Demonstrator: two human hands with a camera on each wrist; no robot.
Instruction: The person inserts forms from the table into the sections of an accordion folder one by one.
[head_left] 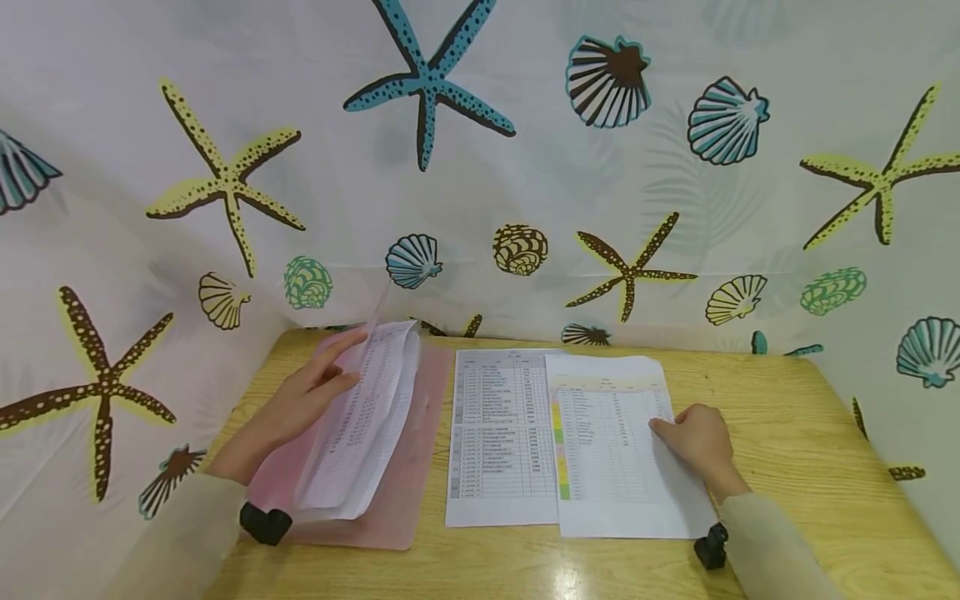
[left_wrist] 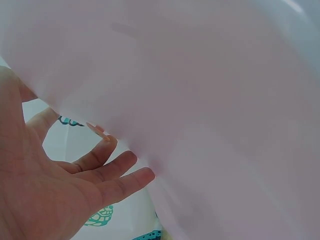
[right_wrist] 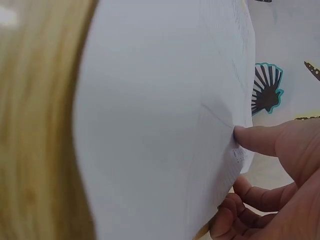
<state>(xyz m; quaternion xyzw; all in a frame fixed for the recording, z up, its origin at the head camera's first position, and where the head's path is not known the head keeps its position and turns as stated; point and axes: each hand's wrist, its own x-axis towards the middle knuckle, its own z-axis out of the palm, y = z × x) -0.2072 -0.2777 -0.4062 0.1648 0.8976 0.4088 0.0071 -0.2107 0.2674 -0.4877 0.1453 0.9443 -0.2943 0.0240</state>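
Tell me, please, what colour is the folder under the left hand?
Translucent pink folder, clearest in the head view.

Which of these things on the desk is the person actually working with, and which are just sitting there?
In use:
left hand, lifting the sheaf of printed pages in the pink folder
right hand, resting on the sheet with the coloured strip

Lying about:
middle printed sheet
wooden desk
seashell curtain
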